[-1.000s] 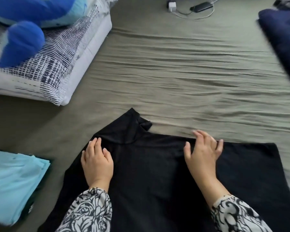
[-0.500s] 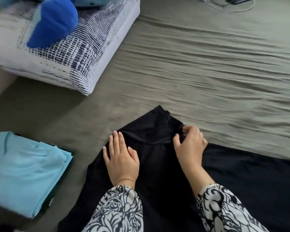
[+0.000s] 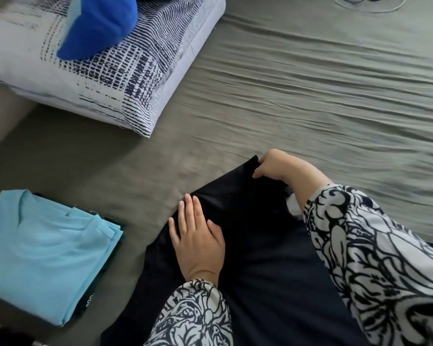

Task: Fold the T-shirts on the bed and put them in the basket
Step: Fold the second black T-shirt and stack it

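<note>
The left hand (image 3: 198, 243) lay flat, fingers straight, on the black T-shirt (image 3: 255, 270) at six o'clock on the bed (image 3: 310, 96). The right hand (image 3: 278, 166) pinched its sleeve at twelve o'clock; a folded blue T-shirt (image 3: 43, 258) lay at nine o'clock.

The left hand (image 3: 198, 243) lies flat, palm down, fingers (image 3: 189, 208) straight, close together and pointing toward 12 o'clock, thumb spread toward 2 o'clock. The right hand (image 3: 278, 166) reaches toward 10 o'clock, its fingers curled under and pinching black cloth (the fingertips are hidden). The right forearm crosses from 4 o'clock, well ahead of the left. Both wrists emerge from black-and-white patterned sleeves (image 3: 375, 258).
</note>
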